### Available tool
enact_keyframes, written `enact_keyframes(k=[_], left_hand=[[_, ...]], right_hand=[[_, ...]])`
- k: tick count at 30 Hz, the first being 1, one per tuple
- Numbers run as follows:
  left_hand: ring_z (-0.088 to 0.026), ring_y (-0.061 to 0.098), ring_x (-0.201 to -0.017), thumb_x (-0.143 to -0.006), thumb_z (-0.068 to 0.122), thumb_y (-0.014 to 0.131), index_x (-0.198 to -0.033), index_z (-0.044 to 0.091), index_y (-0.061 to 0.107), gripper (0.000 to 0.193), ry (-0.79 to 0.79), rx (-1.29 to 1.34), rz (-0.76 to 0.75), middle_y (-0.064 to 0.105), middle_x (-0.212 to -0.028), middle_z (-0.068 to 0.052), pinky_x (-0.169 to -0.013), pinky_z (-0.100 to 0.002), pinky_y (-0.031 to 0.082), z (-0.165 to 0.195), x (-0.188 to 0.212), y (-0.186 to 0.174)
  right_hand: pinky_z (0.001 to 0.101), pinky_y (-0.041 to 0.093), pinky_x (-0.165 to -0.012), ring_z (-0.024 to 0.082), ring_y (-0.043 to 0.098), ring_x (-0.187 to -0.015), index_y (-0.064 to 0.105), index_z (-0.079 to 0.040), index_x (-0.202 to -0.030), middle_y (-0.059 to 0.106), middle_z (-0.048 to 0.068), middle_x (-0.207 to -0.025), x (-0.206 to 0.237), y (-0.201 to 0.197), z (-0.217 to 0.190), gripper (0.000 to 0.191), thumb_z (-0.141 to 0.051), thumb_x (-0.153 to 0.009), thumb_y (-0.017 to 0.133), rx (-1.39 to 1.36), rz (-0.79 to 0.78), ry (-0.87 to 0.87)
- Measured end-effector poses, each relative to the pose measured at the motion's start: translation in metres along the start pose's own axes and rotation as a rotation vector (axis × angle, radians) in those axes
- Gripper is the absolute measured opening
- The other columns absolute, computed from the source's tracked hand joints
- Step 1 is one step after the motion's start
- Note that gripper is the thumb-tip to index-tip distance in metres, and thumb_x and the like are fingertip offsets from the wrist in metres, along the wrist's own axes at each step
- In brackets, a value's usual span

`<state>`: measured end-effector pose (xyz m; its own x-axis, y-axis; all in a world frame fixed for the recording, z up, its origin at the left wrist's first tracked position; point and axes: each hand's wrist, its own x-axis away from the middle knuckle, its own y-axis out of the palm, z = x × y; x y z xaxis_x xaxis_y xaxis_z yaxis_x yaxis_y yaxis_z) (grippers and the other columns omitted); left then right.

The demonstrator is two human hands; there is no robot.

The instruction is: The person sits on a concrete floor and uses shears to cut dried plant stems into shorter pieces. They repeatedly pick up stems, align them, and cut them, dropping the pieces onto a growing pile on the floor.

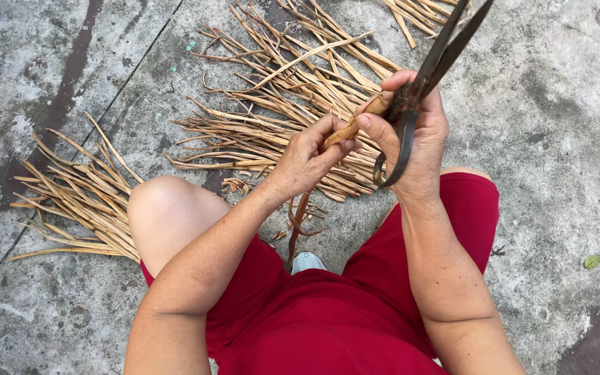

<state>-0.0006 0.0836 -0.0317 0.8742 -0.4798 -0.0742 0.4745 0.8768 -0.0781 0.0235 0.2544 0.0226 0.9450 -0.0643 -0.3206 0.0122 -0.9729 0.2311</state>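
Outdoors, a grey, stained concrete floor [564, 104] with a dark seam carries dry, tan stalks: a big pile [279, 104] at 12 o'clock, a smaller bundle [78, 201] at 9. At centre, the left hand [307, 156] closes around one fibrous stalk [345, 132], its curled end hanging between the knees. The right hand [414, 139] grips dark, rusty metal shears [425, 69], blades pointing to 1 o'clock. Red shorts [328, 319] fill 6.

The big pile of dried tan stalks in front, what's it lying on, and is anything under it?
The pile of dried tan stalks lies on stained grey concrete ground. Whatever is beneath the stalks is covered.
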Motion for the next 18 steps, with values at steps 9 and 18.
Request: enact_keyframes(k=[9,18], left_hand=[[-0.01,0.057,-0.083,-0.105,0.055,0.047,-0.12,0.009,0.063,0.051,-0.135,0.375,-0.12,0.061,-0.092,0.0,-0.074,-0.028,0.052,-0.018,-0.003,-0.009],[-0.007,0.059,-0.089,-0.107,0.034,0.065,-0.114,0.007,0.065,0.028,0.208,0.206,0.244,0.063,-0.097,0.001,-0.079,-0.024,0.053,0.004,-0.003,-0.029]], right_hand=[[0.0215,0.055,-0.086,0.006,0.064,-0.089,0.06,-0.006,-0.125,0.066,0.0,-0.102,0.0,-0.007,-0.007,0.041,0.005,-0.092,0.084,-0.005,0.013,0.05],[0.0171,0.053,-0.082,0.004,0.059,-0.09,0.059,-0.007,-0.122,0.06,-0.004,-0.099,0.005,-0.003,-0.005,0.041,0.002,-0.095,0.087,0.176,-0.033,-0.061]])
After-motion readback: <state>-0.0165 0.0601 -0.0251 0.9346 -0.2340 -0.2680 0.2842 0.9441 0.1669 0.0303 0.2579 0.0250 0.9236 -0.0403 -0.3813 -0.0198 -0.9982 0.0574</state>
